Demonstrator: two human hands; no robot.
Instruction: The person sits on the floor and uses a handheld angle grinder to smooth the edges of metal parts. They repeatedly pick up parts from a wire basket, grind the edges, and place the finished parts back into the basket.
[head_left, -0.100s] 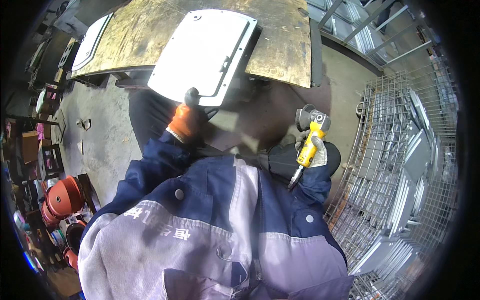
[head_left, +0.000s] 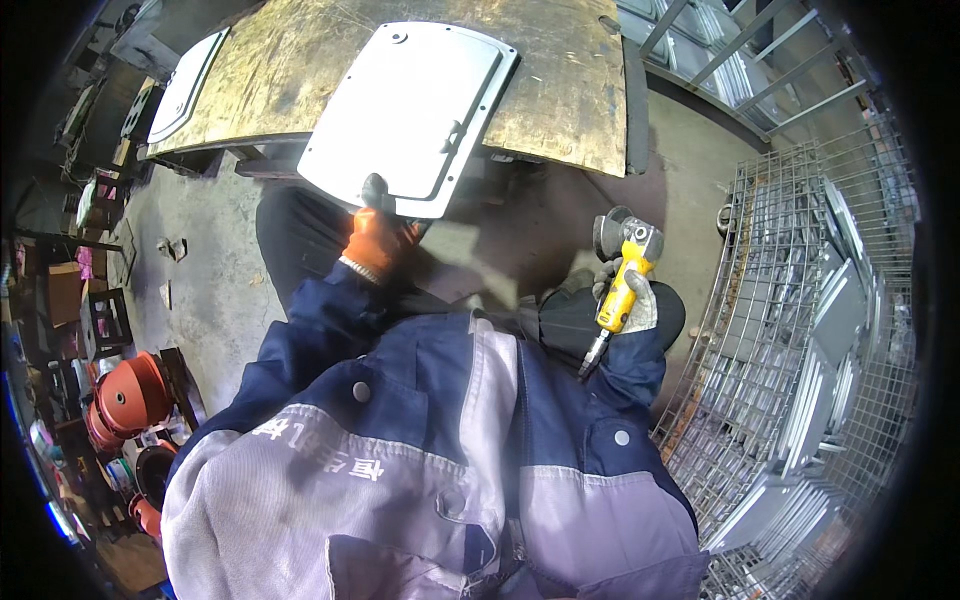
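Head view, right of centre: the pale-gloved right grip (head_left: 643,304) was closed round a yellow power tool (head_left: 620,295), seemingly rigid and heaviest at its round head, so best held by the body. The tool's working face and some fingertips could not be made out. Left of centre, the orange-gloved left grip (head_left: 378,240) pinched a white panel (head_left: 405,115) by its lower edge, thumb on top, fingers hidden beneath. That panel, upper centre, overhung the near edge of the worktop (head_left: 572,100); whether it rested there was unclear. It looked stiff, probably fairly light, its smooth face apt to slip, making the rim the surer hold; its underside was out of sight.
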